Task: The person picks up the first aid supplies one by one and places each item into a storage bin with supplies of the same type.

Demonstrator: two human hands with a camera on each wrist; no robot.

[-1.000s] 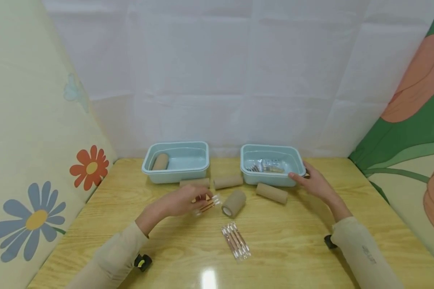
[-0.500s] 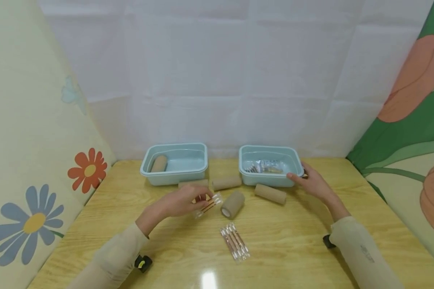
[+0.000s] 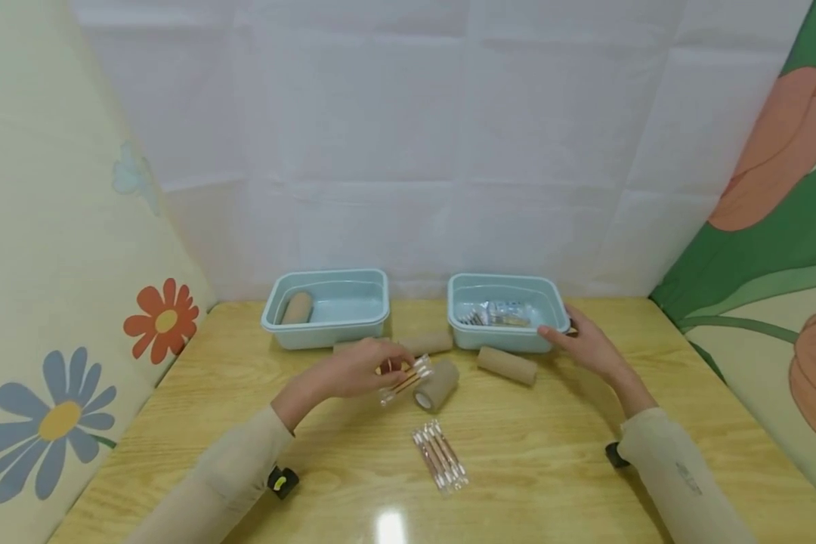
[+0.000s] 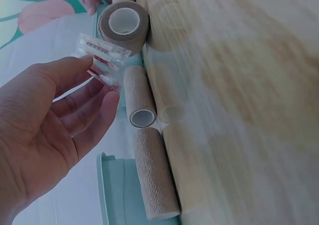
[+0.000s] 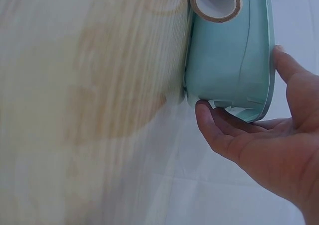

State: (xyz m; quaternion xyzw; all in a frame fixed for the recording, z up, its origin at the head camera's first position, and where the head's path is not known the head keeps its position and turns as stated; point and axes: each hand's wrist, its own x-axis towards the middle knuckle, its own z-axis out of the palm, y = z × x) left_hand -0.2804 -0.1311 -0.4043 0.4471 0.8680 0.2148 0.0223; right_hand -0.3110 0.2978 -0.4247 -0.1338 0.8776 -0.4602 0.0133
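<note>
My left hand (image 3: 363, 370) pinches a small clear packet of cotton swabs (image 3: 408, 380) with brown sticks between thumb and fingertips, above the table beside a tan bandage roll (image 3: 437, 385). In the left wrist view this packet (image 4: 104, 60) is tilted, its far end free. My right hand (image 3: 588, 344) grips the right end of the right light blue bin (image 3: 469, 338), thumb on its rim and other fingers at the end wall below. Inside that bin lie clear packets (image 3: 503, 312). Another swab packet (image 3: 440, 455) lies flat on the table, nearer me.
The left light blue bin (image 3: 326, 335) holds one bandage roll (image 3: 298, 308). More rolls lie in front of the bins: one at right (image 3: 508, 366), one in the middle (image 3: 428, 344), one partly hidden behind my left hand. A white cloth (image 3: 367, 151) hangs behind the table.
My left hand has moved right and slightly up with the swab packet, which now overlaps the near bandage roll in the head view. My right hand stays on the bin.
</note>
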